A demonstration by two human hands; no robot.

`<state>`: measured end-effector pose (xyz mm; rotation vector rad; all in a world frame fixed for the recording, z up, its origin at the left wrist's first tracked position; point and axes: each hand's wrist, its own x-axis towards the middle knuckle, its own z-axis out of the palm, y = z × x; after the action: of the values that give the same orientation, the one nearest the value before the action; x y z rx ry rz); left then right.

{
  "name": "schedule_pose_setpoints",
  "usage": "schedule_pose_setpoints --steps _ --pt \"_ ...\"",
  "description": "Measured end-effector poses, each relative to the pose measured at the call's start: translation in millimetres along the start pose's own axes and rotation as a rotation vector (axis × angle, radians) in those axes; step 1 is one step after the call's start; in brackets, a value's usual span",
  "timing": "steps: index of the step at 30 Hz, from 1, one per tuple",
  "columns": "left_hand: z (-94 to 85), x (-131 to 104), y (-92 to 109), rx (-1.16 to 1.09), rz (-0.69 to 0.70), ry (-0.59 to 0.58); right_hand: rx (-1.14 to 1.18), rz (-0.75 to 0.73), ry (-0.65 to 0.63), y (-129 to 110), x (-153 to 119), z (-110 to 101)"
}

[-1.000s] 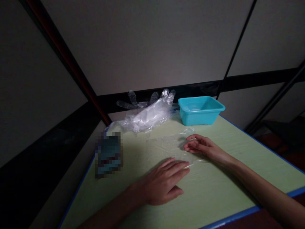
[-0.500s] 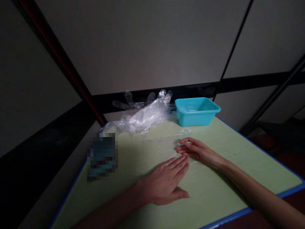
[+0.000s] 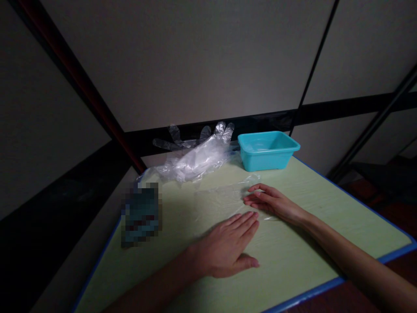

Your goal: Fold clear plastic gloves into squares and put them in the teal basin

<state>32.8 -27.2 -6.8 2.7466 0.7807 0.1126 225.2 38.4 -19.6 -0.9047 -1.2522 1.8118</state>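
A turquoise tub [image 3: 267, 160] stands upright near the far edge of a pale green, blue-edged table [image 3: 299, 265]; a pixelated item [image 3: 141, 217] sits at the table's left side; behind, a grey wall [image 3: 195, 65] bears a black band [image 3: 345, 111]

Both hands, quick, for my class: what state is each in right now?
Left hand: open, palm down, nothing visibly held.
Right hand: loosely curled at the clear plastic; cannot tell whether it holds it.

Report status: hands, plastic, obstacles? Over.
Bare left hand palm down; right hand loosely open. Thin clear plastic film flat beside both. Turquoise rectangular tub behind, not blocking.
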Motion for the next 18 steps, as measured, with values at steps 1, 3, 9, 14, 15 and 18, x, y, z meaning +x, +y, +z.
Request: schedule_pose_setpoints --steps 1,3,9,14,15,18 --pt "0.1 0 0 -0.003 -0.001 -0.001 -0.004 -0.002 0.004 1 0 0" --pt "0.5 -1 0 -0.01 -0.004 -0.004 -0.007 -0.007 0.003 2 1 -1" --pt "-0.9 -7 1 -0.011 -0.012 -0.029 0.004 -0.002 -0.012 2 2 -2" --pt "-7.5 -11 6 -0.022 -0.045 -0.101 0.005 -0.01 -0.016 0 1 0" --pt "-9.3 -12 7 -0.022 -0.063 -0.126 0.003 -0.012 -0.019 0 1 0" --pt "-15.8 -16 9 -0.033 -0.101 -0.171 -0.011 -0.018 -0.026 1 1 -1"
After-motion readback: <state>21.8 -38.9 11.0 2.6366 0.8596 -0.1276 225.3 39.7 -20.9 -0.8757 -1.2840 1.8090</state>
